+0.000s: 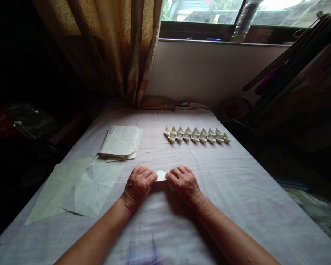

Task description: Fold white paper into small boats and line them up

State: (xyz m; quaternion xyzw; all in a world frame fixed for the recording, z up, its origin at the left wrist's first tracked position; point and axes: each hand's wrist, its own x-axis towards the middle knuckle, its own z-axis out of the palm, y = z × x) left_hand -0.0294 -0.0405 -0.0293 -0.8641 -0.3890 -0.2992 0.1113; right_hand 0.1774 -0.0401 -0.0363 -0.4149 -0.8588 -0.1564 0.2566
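Note:
A small folded piece of white paper is pinched between my two hands, just above the cloth-covered table. My left hand grips its left end, thumb and fingers closed on it. Its right end is in the closed fingers of my right hand. Only the middle of the paper shows, with a peaked upper edge; the rest is hidden by my fingers. To the left lie creased paper sheets, partly overlapping. Behind them sits a stack of creased paper.
Several folded paper boats stand in two close rows at the back right of the table. A gold curtain hangs down to the far edge. On the window sill are a plastic bottle and a blue pen.

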